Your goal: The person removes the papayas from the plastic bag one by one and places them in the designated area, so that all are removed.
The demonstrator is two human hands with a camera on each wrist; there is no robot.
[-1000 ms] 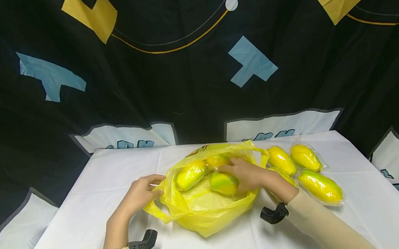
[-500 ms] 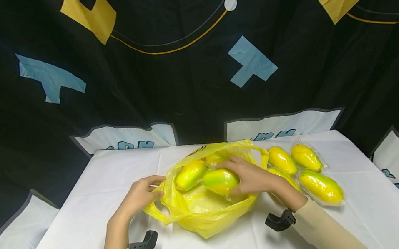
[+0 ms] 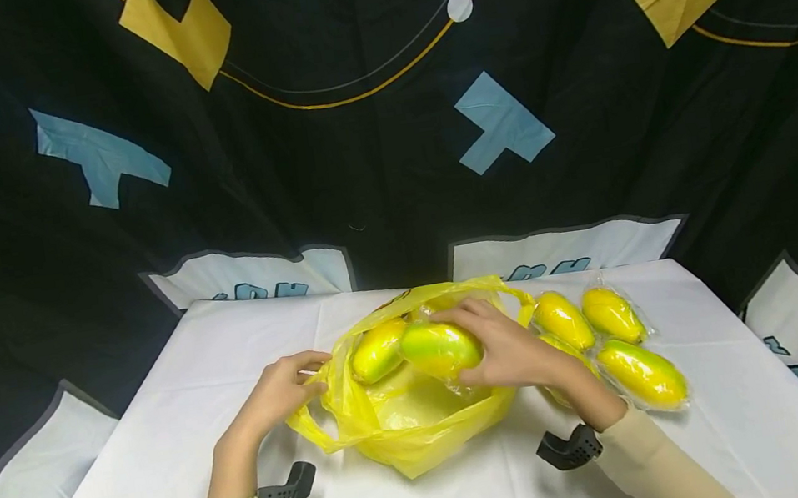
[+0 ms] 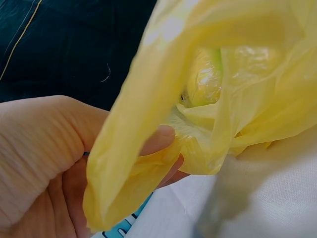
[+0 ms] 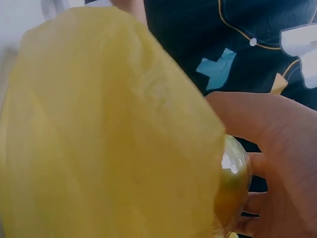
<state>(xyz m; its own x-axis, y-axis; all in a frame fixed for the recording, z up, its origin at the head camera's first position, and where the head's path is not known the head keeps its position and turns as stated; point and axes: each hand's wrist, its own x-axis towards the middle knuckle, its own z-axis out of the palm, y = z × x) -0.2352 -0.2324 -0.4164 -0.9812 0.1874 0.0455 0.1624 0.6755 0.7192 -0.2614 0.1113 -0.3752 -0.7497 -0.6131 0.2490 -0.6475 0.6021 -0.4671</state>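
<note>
A yellow plastic bag (image 3: 425, 443) stands on the table with its mouth spread wide. My left hand (image 3: 282, 395) pinches the bag's left edge between thumb and fingers, as the left wrist view shows up close. In my right hand (image 3: 510, 348) is a yellow-green mango (image 3: 441, 350) in clear wrap, gripped from its right side above the bag's opening. Another wrapped mango (image 3: 380, 351) lies inside the bag to its left, and one more (image 3: 437, 306) shows partly behind. In the right wrist view the bag hides part of the held mango (image 5: 233, 173).
Right of the bag lie several wrapped mangoes, among them a far one (image 3: 612, 316), a near one (image 3: 641, 374) and one beside the bag handle (image 3: 563, 320). A white cloth covers the table (image 3: 181, 378). Behind it hangs a dark curtain (image 3: 358, 170).
My right hand has lifted the mango from deeper in the bag, up and slightly left, turning more of it into view. My left hand keeps its hold on the bag edge.
</note>
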